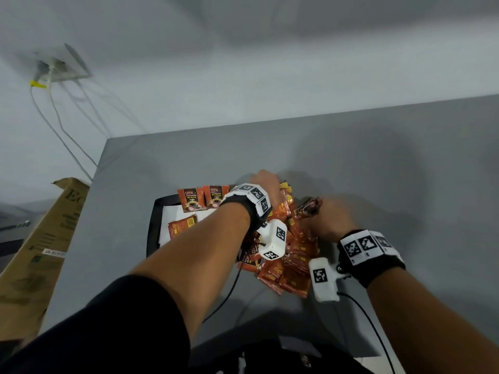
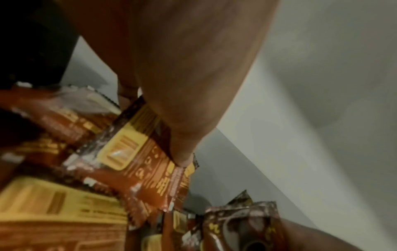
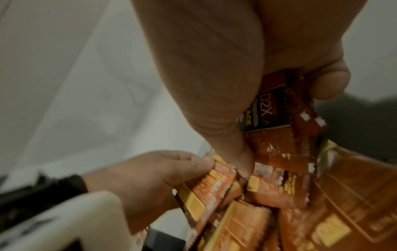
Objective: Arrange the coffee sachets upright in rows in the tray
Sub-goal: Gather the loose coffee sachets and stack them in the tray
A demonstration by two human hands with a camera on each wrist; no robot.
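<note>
A black tray point(image 1: 152, 230) with a white liner sits left of centre on the grey table. Two orange D2X coffee sachets point(image 1: 191, 202) stand upright along its far side, and one more point(image 1: 181, 225) lies flat inside. A loose pile of sachets point(image 1: 293, 268) lies on the table just right of the tray. My left hand point(image 1: 270, 182) reaches over the pile's far end and pinches a sachet point(image 2: 139, 161) by its edge. My right hand point(image 1: 321, 209) holds another sachet point(image 3: 277, 141) between thumb and fingers, lifted just above the pile. My left hand point(image 3: 193, 163) is close beside it.
A cardboard box point(image 1: 40, 252) leans against the table's left edge. A wall socket with cables point(image 1: 59, 68) is on the wall behind. Bare grey tabletop point(image 1: 391, 171) stretches to the right and behind the pile. Black wrist-camera cables point(image 1: 364, 314) trail toward my body.
</note>
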